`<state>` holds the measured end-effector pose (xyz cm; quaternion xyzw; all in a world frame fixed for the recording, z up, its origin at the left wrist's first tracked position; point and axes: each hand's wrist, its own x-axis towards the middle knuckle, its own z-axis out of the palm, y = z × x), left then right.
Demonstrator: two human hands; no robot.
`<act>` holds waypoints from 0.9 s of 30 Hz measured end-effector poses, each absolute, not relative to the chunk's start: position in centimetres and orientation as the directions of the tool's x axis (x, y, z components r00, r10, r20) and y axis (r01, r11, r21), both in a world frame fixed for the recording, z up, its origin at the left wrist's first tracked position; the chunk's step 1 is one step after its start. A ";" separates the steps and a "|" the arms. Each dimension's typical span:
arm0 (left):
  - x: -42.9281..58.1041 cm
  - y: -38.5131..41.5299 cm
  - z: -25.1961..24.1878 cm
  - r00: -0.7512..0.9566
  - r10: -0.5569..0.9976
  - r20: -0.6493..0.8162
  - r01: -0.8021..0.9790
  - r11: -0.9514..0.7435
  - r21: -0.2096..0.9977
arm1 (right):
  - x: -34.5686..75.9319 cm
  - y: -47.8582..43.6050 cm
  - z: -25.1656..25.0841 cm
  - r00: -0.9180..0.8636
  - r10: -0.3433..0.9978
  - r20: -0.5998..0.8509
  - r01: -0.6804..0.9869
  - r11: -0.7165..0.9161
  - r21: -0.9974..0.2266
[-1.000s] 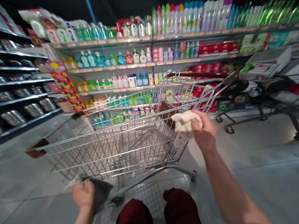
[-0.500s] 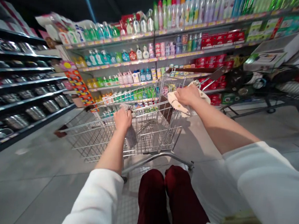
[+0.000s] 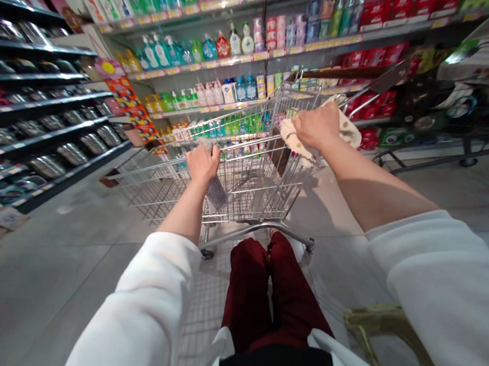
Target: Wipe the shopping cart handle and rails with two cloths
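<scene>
A wire shopping cart point(image 3: 255, 151) stands sideways before my knees, its brown handle point(image 3: 342, 73) at the right end. Over the near top rail, my left hand point(image 3: 202, 161) is closed on a grey cloth point(image 3: 217, 193), whose lower part hangs down the basket's side. Farther right, near the handle end, my right hand point(image 3: 316, 126) is closed over a cream cloth with brownish dots point(image 3: 350, 132). That cloth presses against the cart's frame; the fingertips of both hands are partly hidden.
Shelves of bottles point(image 3: 165, 53) rise behind the cart. Metal pots point(image 3: 73, 154) fill a rack on the left. An olive-green stool-like object point(image 3: 367, 317) is by my right side. Another loaded cart point(image 3: 470, 139) stands at the right. Tiled floor point(image 3: 78, 299) surrounds the cart.
My view has tipped downward, showing more of my lap and the olive-green object. Both hands stay on the cart with their cloths, and the right hand appears slightly farther right.
</scene>
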<state>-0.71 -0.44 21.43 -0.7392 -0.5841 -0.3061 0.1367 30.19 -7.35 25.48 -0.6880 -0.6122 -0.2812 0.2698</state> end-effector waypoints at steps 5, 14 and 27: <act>-1.9 -0.7 21.5 0.162 0.772 0.615 0.955 -0.280 0.100 | 28.6 -9.5 25.7 0.093 0.716 0.692 0.993 -0.116 -0.015; -2.3 -3.1 20.5 0.099 0.742 0.663 0.932 -0.302 0.199 | 27.7 -13.3 25.3 0.074 0.654 0.753 0.991 -0.130 0.016; -3.9 -8.8 20.3 0.125 0.678 0.724 0.932 -0.331 0.150 | 27.1 -19.5 25.0 0.026 0.618 0.786 0.964 -0.224 0.144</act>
